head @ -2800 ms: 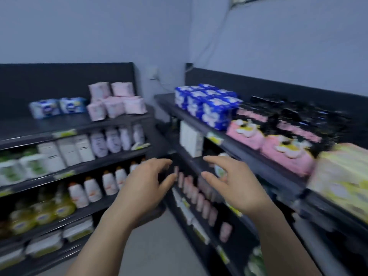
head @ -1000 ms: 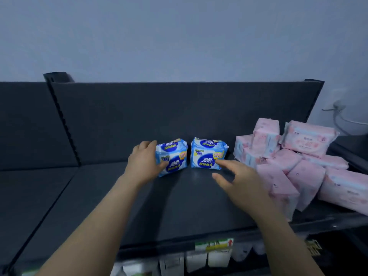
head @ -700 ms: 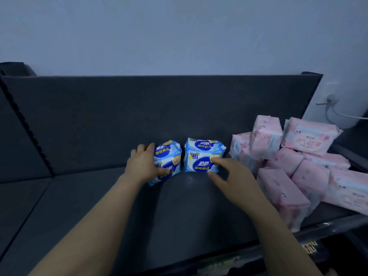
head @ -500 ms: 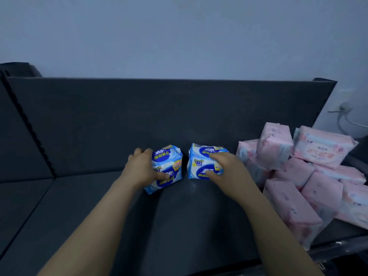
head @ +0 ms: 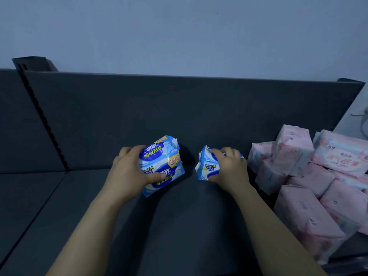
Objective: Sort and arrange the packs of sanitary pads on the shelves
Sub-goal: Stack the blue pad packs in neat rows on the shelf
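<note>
Two blue-and-white packs of sanitary pads are in my hands over the dark top shelf (head: 179, 226). My left hand (head: 129, 172) grips the left blue pack (head: 163, 164) from its left side, thumb across the front, and the pack is tilted with its face toward me. My right hand (head: 229, 168) covers the top and right of the right blue pack (head: 206, 166), which leans to the left. A gap separates the two packs. A loose heap of pink packs (head: 306, 176) lies to the right.
The shelf's dark back panel (head: 179, 108) rises behind the packs, with a slotted upright (head: 45, 120) at the left. The shelf surface extends left and toward me. A pale wall is above, and a cable (head: 362, 114) shows at the far right.
Both hands have closed on the blue packs. The left pack has been tipped up and drawn toward me; the right pack has been tilted under my right hand, and the gap between them has widened.
</note>
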Motion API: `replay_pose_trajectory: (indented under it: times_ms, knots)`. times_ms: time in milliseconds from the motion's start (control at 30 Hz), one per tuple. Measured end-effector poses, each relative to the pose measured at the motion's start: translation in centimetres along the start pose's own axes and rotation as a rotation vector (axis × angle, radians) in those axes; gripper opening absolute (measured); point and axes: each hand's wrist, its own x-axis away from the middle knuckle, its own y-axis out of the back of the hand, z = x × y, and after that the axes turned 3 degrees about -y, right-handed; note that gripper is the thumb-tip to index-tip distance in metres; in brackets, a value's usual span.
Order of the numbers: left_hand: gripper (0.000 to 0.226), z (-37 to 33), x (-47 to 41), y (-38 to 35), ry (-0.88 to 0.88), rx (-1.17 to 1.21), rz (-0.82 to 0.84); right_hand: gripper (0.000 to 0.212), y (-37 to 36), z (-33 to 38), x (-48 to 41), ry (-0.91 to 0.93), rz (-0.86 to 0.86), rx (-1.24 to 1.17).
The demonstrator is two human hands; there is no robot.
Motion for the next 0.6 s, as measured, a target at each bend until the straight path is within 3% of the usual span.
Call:
replay_pose_trajectory:
  times_ms: [200,333,600]
  knots:
    - [0.087,0.0,1.0,0.0,-0.064,0.058,-0.068,0.08,2.7,0.9,3.4,-0.058,0.052,-0.152]
    - [0.086,0.0,1.5,-0.4,-0.119,0.118,-0.056,0.081,6.0,1.6,7.1,-0.047,-0.021,-0.248]
    - [0.083,-3.1,4.5,-0.7,-0.253,0.185,0.016,0.083,12.2,1.8,14.8,-0.059,-0.195,-0.215]
